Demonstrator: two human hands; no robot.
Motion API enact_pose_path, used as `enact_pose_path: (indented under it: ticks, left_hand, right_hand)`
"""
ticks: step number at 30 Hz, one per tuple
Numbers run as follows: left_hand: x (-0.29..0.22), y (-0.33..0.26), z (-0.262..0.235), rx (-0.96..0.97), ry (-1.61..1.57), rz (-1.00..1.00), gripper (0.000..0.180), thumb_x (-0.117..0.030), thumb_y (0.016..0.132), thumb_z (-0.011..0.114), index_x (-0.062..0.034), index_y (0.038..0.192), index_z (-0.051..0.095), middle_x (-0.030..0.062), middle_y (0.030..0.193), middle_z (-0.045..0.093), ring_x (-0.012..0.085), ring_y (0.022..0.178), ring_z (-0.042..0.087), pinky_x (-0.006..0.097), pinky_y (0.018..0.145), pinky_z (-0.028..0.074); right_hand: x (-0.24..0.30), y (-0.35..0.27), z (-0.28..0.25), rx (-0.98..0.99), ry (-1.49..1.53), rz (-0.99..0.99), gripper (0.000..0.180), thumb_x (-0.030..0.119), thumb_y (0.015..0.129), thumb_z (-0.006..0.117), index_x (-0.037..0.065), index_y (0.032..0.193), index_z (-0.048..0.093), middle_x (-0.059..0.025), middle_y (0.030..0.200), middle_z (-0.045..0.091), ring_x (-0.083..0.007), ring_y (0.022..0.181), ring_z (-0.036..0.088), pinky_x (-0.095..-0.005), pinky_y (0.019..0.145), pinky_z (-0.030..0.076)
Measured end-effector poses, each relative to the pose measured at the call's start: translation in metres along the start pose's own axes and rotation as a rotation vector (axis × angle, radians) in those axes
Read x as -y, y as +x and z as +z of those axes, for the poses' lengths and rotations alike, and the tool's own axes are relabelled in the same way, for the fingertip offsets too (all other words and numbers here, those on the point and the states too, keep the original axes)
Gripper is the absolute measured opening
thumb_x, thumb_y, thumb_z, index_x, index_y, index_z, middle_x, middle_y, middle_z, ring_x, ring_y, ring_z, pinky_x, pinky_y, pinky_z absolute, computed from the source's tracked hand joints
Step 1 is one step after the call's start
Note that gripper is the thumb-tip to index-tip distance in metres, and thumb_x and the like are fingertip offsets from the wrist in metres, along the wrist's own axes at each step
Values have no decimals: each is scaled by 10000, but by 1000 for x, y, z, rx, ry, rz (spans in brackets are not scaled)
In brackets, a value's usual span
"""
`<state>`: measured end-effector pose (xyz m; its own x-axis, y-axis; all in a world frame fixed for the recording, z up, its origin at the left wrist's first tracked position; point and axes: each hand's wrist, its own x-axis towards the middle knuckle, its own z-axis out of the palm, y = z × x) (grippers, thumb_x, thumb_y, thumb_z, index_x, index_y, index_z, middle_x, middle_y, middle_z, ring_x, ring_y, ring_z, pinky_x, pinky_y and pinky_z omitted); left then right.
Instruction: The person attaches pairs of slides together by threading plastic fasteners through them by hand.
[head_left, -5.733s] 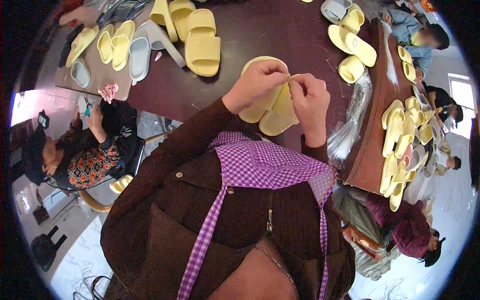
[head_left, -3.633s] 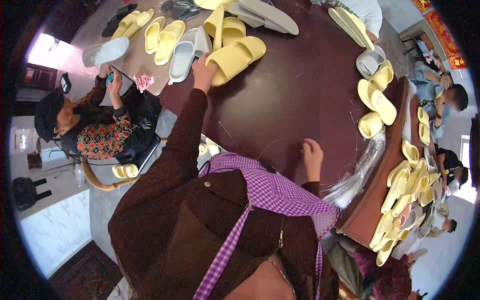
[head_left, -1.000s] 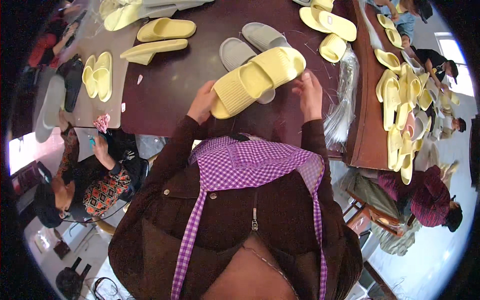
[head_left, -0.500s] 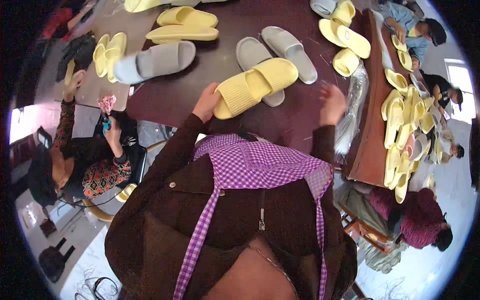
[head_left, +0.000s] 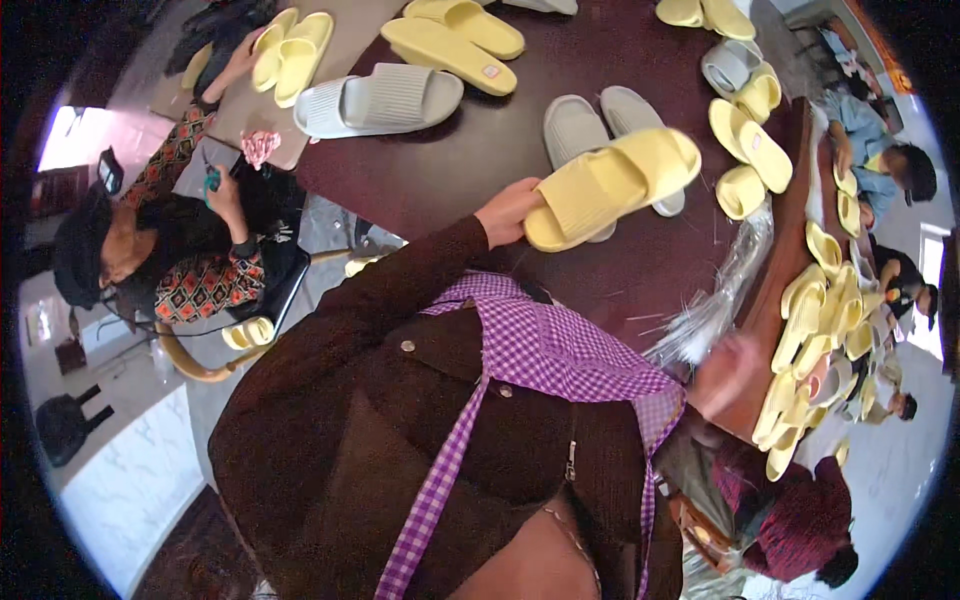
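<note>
- Yellow ribbed slippers [head_left: 610,192], seemingly a pair laid together: in the left hand, above the near part of the dark-red table [head_left: 450,185]; contact beneath cannot be told.
- Left hand [head_left: 512,212]: fingers closed on the slippers' left end.
- Right hand [head_left: 728,375]: blurred, near the table's right edge; grip cannot be told.
- Grey slippers [head_left: 575,128], two: side by side, partly hidden by the yellow.
- Clear thin strips [head_left: 715,300], one bundle: just beyond the right hand.
- Grey ribbed slipper [head_left: 400,98]: on the left, near a flat yellow pair [head_left: 435,50].
</note>
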<state>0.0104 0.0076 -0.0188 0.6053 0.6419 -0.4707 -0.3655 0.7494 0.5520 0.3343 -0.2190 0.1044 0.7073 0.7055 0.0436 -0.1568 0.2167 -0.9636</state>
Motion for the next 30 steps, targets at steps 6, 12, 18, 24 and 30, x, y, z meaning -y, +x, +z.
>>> enact_pose_path:
  ticks: [6, 12, 18, 24, 30]
  left_hand:
    - [28, -7, 45, 61, 124, 222, 394, -127, 867, 529, 36, 1199, 394, 122, 1143, 520, 200, 1020, 541, 317, 856, 458]
    - [-16, -42, 55, 137, 563, -6, 436, -151, 888, 496, 27, 1260, 354, 141, 1202, 480, 225, 1073, 502, 348, 898, 436]
    - [-67, 2, 17, 71, 16, -24, 277, -199, 891, 503, -31, 1112, 500, 77, 1027, 551, 199, 940, 542, 319, 792, 459]
    - [-85, 35, 4, -162, 55, 198, 212, -169, 887, 500, -37, 1052, 526, 80, 959, 574, 188, 865, 570, 331, 752, 478]
    - [-125, 42, -56, -267, 388, 675, 231, -149, 855, 538, 27, 1004, 539, 78, 891, 586, 163, 814, 583, 295, 685, 487]
  right_hand:
    - [-96, -45, 172, 386, -107, 568, 438, 147, 829, 576, -57, 1191, 440, -157, 1078, 578, -193, 898, 589, -315, 755, 494]
    - [-125, -24, 153, 249, 19, 468, 361, 86, 809, 573, -48, 1137, 502, -105, 1045, 597, -170, 913, 585, -298, 778, 481]
    - [-95, -26, 140, 559, -51, 642, 346, 136, 800, 630, -23, 1098, 556, -77, 1015, 622, -147, 922, 586, -274, 812, 462]
    - [-78, -23, 146, 731, -420, 575, 333, 175, 803, 643, -8, 1075, 582, -67, 1013, 630, -120, 913, 579, -271, 810, 459]
    - [-87, 6, 70, 701, -823, 383, 351, 212, 787, 655, -8, 1053, 588, -72, 949, 635, -134, 847, 582, -282, 764, 468]
